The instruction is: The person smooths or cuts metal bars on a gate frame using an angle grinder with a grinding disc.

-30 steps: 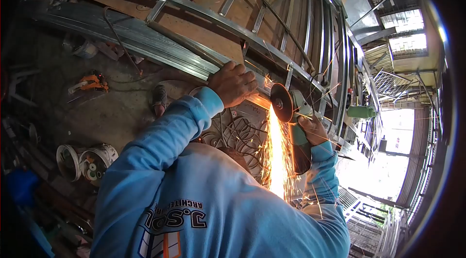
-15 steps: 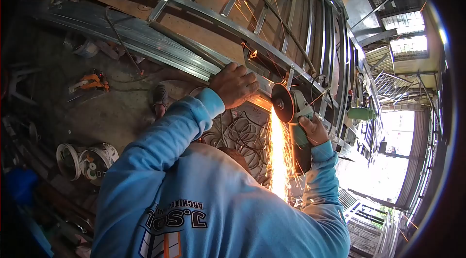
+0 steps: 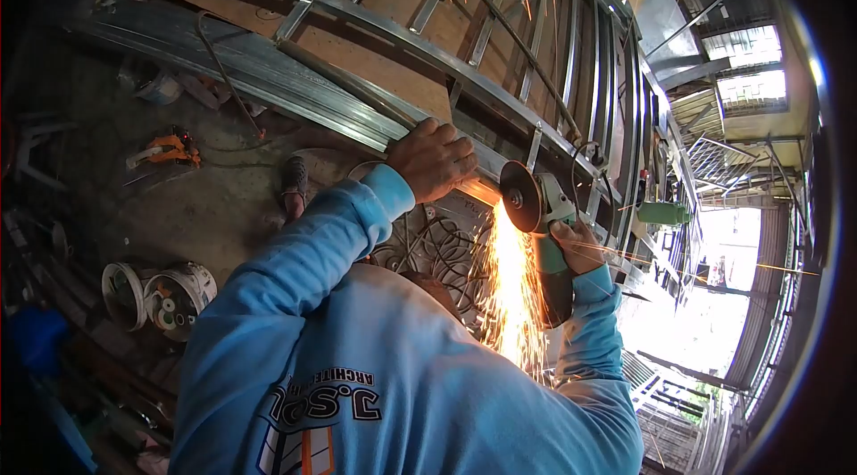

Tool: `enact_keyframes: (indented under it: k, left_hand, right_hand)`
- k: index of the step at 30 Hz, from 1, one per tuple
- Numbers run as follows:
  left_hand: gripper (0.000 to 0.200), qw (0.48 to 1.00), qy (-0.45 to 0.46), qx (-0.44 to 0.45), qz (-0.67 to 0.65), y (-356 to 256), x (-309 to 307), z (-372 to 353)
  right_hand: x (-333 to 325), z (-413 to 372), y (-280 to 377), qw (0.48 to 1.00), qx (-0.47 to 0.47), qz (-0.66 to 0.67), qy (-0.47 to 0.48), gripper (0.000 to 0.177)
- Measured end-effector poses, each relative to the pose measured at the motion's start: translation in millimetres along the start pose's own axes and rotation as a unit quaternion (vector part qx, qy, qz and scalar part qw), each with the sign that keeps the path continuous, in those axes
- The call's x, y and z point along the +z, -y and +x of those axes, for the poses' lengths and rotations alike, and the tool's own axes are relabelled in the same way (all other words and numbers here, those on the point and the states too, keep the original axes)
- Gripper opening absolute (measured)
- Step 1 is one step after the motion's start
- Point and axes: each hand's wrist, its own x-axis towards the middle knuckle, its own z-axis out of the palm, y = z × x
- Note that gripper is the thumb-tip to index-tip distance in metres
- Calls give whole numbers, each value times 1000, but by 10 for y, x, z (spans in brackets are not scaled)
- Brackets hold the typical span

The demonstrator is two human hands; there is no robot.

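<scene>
My right hand (image 3: 578, 245) is wrapped around a green angle grinder (image 3: 552, 268), held with its body pointing down toward my chest. The grinder's dark disc (image 3: 521, 196) meets the end of a stack of long shiny metal bars (image 3: 357, 109). Bright sparks (image 3: 513, 287) pour down from the contact spot toward my blue sleeve and shirt. To the left of the disc, my left hand (image 3: 433, 160) is closed over the bars, its fingers curled across their top. The undersides of its fingers are hidden.
A welded metal frame (image 3: 375, 24) stretches behind the bars. Coiled cable (image 3: 437, 252) lies below on the floor. Two buckets (image 3: 178, 296) stand at lower left, near an orange tool (image 3: 170, 150). A green bottle (image 3: 663, 212) is at right.
The grinder and its disc have moved slightly downward. The spark stream looks wider and brighter, and the stray sparks above have shifted. My left hand stays in place on the bars.
</scene>
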Motion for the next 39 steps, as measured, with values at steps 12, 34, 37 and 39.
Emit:
enact_keyframes:
  k: [12,34,37,39]
  left_hand:
    - [30,1000,7,0,6,2,24,-14]
    - [29,999,47,-5,15,-18,-68,17]
    - [26,999,38,-4,12,-13,-48,4]
    - [25,1000,17,2,8,2,-6,-10]
  right_hand:
    - [-91,-19,-45,999,7,-38,20,58]
    - [-262,186,-189,993,-10,-109,32,60]
    - [-97,66,-39,998,10,-53,19,59]
    - [-153,22,19,984,19,-178,-13,57]
